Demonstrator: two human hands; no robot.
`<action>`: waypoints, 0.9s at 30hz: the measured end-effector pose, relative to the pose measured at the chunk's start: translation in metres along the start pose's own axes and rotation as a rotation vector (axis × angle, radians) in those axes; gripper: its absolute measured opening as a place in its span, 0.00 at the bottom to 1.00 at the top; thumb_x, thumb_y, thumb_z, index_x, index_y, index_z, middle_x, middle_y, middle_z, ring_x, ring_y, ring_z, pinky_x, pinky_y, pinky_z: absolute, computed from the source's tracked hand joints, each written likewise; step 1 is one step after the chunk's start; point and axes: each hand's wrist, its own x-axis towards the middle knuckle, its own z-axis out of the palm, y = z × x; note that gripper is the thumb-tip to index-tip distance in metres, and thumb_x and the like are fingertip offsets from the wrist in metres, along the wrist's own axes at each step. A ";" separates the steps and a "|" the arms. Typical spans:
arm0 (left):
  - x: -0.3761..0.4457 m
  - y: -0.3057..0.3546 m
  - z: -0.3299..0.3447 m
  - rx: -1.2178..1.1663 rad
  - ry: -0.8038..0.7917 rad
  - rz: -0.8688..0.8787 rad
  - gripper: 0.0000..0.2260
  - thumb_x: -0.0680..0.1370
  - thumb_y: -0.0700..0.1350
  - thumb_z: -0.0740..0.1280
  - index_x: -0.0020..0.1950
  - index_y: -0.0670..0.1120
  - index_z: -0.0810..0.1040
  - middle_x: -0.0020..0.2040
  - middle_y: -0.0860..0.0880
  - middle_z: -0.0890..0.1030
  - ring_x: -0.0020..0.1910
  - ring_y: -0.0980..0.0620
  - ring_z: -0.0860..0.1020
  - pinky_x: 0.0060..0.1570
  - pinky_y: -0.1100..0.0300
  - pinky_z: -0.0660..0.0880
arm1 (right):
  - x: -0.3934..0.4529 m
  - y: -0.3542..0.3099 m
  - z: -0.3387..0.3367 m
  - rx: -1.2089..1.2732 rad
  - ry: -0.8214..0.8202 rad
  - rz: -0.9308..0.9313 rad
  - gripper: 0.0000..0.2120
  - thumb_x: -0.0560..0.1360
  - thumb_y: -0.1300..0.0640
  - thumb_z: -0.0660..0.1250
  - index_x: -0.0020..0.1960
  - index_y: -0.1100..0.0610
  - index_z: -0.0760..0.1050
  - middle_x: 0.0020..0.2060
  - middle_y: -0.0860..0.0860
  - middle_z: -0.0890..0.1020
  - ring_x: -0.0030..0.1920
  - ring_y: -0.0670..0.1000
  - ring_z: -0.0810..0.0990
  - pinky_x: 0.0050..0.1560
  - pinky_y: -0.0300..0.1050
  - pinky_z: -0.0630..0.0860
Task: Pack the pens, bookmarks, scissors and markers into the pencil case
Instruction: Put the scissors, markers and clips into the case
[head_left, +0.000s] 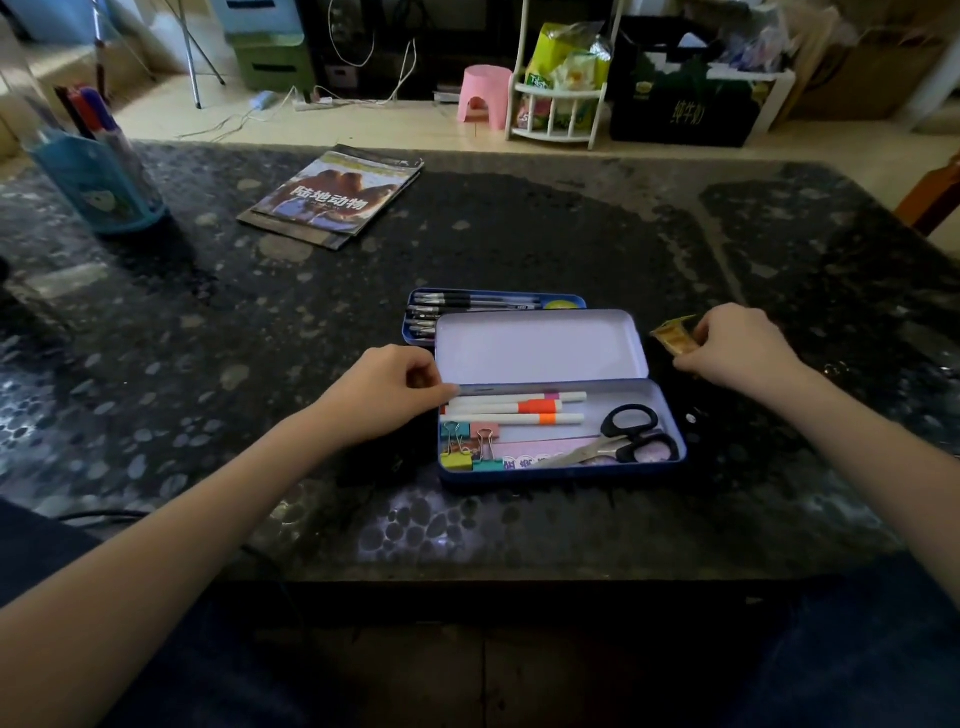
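Pencil case lies open between magazine and gold packet

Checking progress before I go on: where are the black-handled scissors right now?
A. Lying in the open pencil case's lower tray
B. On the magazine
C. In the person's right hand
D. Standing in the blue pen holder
A: the scissors lie flat inside the pencil case tray, handles to the right, while the right hand grips only a small yellow packet.
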 end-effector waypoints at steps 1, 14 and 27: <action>0.000 0.000 0.000 -0.004 0.001 0.001 0.09 0.74 0.52 0.69 0.37 0.51 0.75 0.34 0.54 0.78 0.33 0.60 0.74 0.33 0.67 0.65 | 0.001 0.000 0.000 0.018 -0.002 0.016 0.21 0.67 0.52 0.76 0.55 0.64 0.79 0.50 0.61 0.82 0.51 0.61 0.80 0.49 0.50 0.76; -0.002 0.004 0.000 0.013 -0.015 0.028 0.09 0.75 0.50 0.68 0.36 0.52 0.74 0.34 0.55 0.77 0.32 0.60 0.74 0.32 0.68 0.65 | -0.082 -0.059 -0.016 0.174 -0.434 -0.616 0.18 0.68 0.57 0.75 0.57 0.52 0.80 0.48 0.47 0.83 0.45 0.44 0.80 0.47 0.36 0.78; -0.003 0.003 -0.001 0.030 -0.028 0.053 0.07 0.75 0.51 0.68 0.39 0.51 0.75 0.37 0.54 0.78 0.36 0.59 0.76 0.35 0.67 0.67 | -0.093 -0.068 0.004 0.180 -0.359 -0.698 0.13 0.67 0.56 0.76 0.51 0.53 0.81 0.46 0.47 0.82 0.44 0.42 0.77 0.43 0.28 0.71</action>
